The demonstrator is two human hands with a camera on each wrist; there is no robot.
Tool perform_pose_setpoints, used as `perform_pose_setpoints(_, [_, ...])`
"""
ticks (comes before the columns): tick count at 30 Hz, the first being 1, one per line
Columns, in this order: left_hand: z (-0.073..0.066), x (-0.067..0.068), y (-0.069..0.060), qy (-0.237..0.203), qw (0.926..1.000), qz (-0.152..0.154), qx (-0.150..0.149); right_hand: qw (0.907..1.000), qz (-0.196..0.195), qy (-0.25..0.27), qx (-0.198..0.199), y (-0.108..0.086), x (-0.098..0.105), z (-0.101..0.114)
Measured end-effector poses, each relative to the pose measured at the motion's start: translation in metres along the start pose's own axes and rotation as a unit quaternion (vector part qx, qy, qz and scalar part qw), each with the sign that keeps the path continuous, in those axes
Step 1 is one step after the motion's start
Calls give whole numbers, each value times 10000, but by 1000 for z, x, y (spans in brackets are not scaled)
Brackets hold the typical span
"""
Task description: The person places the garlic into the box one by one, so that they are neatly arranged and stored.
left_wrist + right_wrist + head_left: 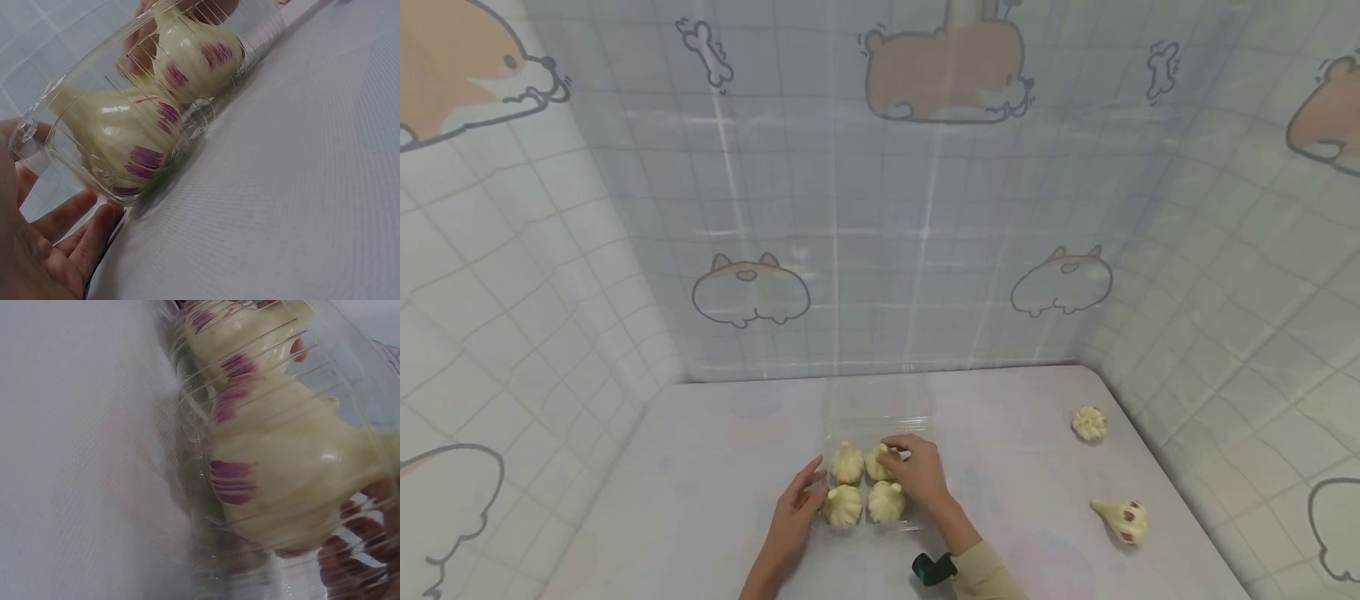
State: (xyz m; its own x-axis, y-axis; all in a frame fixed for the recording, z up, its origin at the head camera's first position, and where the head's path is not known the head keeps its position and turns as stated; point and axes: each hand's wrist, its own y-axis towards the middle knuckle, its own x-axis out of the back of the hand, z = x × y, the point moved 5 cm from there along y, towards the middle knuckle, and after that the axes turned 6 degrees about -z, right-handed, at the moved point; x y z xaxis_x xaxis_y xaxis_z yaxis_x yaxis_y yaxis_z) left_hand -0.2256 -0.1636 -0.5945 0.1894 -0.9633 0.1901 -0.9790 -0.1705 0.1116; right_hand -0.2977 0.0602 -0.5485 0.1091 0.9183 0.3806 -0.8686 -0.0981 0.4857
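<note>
A clear plastic clamshell box [878, 404] lies with its lid folded back, away from me. Several garlic bulbs, cream with purple streaks, sit in its base in two rows, stems up. My right hand [921, 472] reaches over the right side and pinches the back-right garlic bulb [876, 467] near its top. At the box's left side is my left hand [793, 510], fingers loosely extended and touching the wall. The left wrist view shows the front-left area of the ribbed wall with a garlic bulb [119, 134] behind it.
On the right of the white table [715, 500] lie two loose garlic bulbs, one garlic bulb [1089, 423] farther back and one garlic bulb [1126, 522] on its side nearer me. Patterned curtain walls [880, 208] enclose the back and sides.
</note>
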Motion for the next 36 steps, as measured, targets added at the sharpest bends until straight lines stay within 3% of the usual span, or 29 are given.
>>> perform_pose_setpoints(13, [1,0,0,-171,9998,47,-31,9997,80,-165,-155,0,-2,-1])
perform_pose_setpoints(24, [-3,1,-1,-38,9996,22,-285,9997,163,-148,-123,4,-5,6])
perform_pose_setpoints(36, [-2,1,-1,-133,9998,59,-135,9997,179,-22,-190,4,-5,7])
